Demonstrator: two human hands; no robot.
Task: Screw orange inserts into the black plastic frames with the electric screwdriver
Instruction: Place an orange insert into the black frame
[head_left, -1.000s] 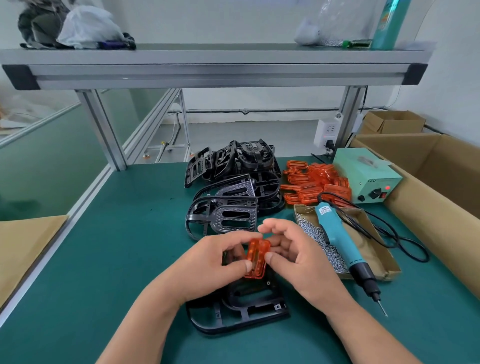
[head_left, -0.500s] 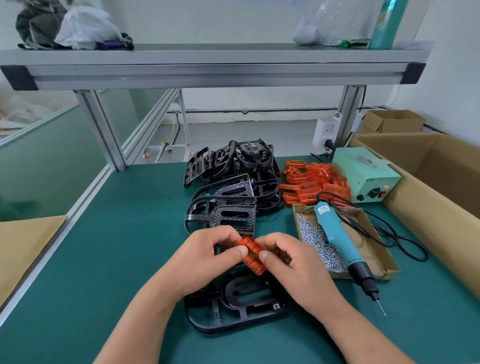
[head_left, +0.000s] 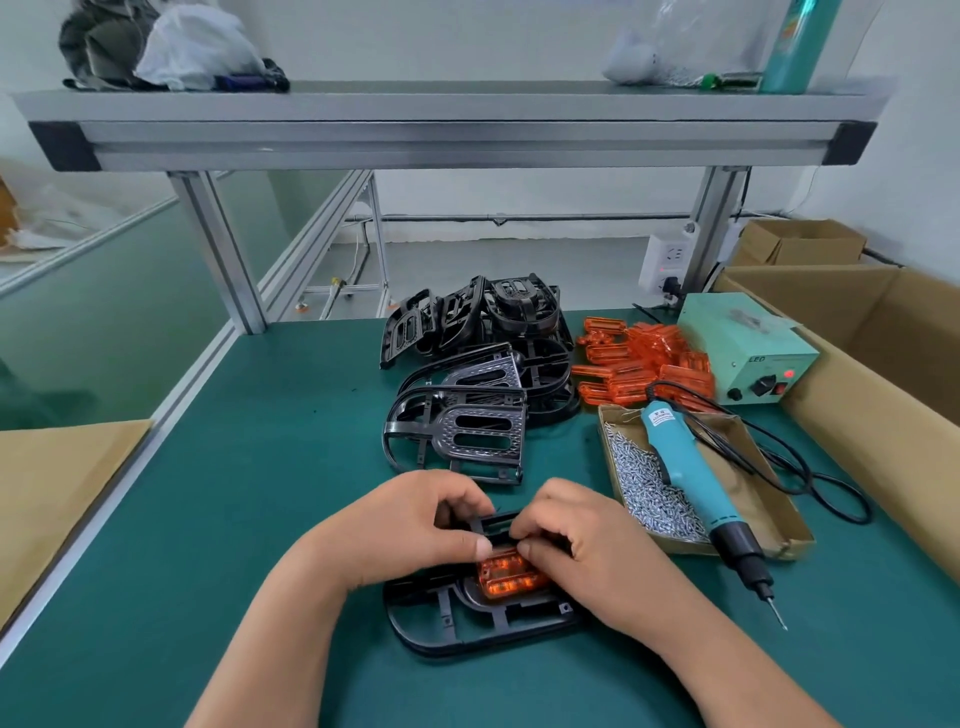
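A black plastic frame (head_left: 457, 623) lies flat on the green mat in front of me. An orange insert (head_left: 506, 574) sits in the frame's opening. My left hand (head_left: 410, 525) and my right hand (head_left: 587, 540) meet over it, thumbs pressing on the insert's far edge and fingers curled round the frame's far part. The blue electric screwdriver (head_left: 696, 478) lies unheld across a cardboard tray of screws (head_left: 649, 488), its bit pointing toward me at the right.
A pile of black frames (head_left: 467, 379) lies behind my hands, with a heap of orange inserts (head_left: 639, 369) to its right. A green power box (head_left: 748, 348) and open cardboard boxes (head_left: 857, 374) stand at the right. A metal shelf (head_left: 447, 124) spans overhead.
Both hands have lowered the orange insert from the air down into the black frame's opening and now press it there.
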